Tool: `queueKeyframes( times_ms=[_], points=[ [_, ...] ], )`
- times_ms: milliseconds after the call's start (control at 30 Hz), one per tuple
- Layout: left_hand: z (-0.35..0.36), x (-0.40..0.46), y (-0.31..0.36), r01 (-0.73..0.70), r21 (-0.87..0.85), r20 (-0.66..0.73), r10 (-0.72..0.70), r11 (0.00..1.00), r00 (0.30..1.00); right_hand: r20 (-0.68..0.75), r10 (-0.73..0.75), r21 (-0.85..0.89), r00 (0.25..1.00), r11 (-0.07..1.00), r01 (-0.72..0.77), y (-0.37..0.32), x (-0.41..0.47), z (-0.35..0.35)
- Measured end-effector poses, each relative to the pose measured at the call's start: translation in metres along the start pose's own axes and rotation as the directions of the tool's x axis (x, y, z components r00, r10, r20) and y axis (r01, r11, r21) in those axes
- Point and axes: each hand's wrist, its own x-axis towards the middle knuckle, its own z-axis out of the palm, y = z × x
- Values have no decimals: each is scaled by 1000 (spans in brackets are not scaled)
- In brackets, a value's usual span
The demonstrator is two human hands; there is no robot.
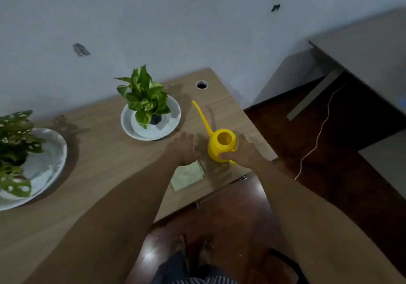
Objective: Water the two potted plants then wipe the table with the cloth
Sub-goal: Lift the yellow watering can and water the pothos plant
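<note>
A spotted-leaf plant [13, 152] is sitting on a large white plate [53, 152] at the left edge of the wooden desk [92, 196]. Further right, a second potted plant [144, 99] is standing on a smaller white plate [171, 127] near the wall. The left hand [184, 147] is lying flat, fingers spread, touching the far edge of the folded green cloth [187, 177]. The right hand [241, 154] is wrapping around the yellow watering can [222, 145], its spout pointing toward the cable hole [201, 84]. No readable writing is showing.

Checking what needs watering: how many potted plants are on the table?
2: one potted plant mid-table near the wall, another at the left edge, partly cut off. None else visible.
</note>
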Motion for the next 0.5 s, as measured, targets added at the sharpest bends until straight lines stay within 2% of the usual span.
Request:
queueKeyframes(
  times_ms=[33,100,233,367,500],
  points=[
    [8,4,3,30,-17,82,-28,999,996,-10,-15,66,1000,998,16,4,2,5],
    [23,9,7,75,-37,151,-68,997,986,-23,-18,159,1000,987,22,14,8,17],
    [49,23,9,63,-20,153,-60,998,986,-116,16,308,993,951,21,21,16,33],
    [64,34,8,44,26,105,-47,999,993,-220,-1,338,976,938,77,17,20,43],
    [76,40,3,47,-5,134,-46,999,990,-301,4,315,954,944,96,13,19,53]
  ],
)
